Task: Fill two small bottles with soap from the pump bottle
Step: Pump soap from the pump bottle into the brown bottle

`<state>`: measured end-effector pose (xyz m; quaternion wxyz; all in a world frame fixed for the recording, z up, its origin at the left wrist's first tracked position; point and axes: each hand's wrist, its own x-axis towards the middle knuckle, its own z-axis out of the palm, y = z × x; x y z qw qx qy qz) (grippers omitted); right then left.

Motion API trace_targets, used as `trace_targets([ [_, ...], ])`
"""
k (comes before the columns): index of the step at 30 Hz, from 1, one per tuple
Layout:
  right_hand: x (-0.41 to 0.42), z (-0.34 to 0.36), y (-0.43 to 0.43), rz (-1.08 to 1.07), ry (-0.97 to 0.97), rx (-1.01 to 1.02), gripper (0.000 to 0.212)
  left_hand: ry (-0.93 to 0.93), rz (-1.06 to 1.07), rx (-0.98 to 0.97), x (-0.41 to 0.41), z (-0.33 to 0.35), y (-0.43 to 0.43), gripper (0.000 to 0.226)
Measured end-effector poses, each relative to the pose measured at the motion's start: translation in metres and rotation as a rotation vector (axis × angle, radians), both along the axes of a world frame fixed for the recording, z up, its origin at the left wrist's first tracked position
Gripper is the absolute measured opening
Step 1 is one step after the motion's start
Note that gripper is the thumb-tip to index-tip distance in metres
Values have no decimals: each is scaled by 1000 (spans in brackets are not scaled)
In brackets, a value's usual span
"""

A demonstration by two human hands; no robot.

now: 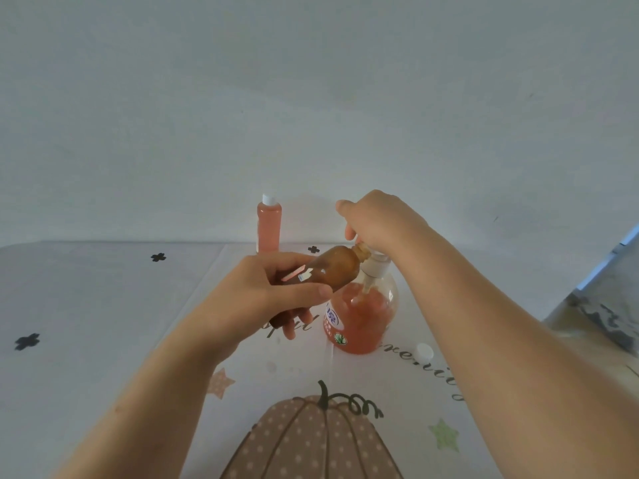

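Observation:
A clear pump bottle [359, 316] about half full of orange soap stands mid-table. My left hand [273, 288] grips a small amber bottle [332, 267], tilted so that its open neck meets the white pump nozzle. My right hand [377, 219] rests on top of the pump head, which it hides; its fingers curl down over it. A second small clear bottle [269, 224], full of orange soap and closed with a white cap, stands upright at the back of the table.
A loose white cap [424, 352] lies on the table right of the pump bottle, beside my right forearm. The tablecloth [103, 305] has a pumpkin print near me. A pale wall runs behind the table; the table's right edge drops off at far right.

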<state>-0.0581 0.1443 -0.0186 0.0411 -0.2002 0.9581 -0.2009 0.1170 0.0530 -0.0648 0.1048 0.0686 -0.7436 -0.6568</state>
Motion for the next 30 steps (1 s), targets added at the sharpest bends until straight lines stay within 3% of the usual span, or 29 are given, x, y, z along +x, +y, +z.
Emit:
trace_targets([
  [30, 5, 4, -4, -2, 28, 53, 27, -6, -20, -39, -1, -4, -5, 25],
])
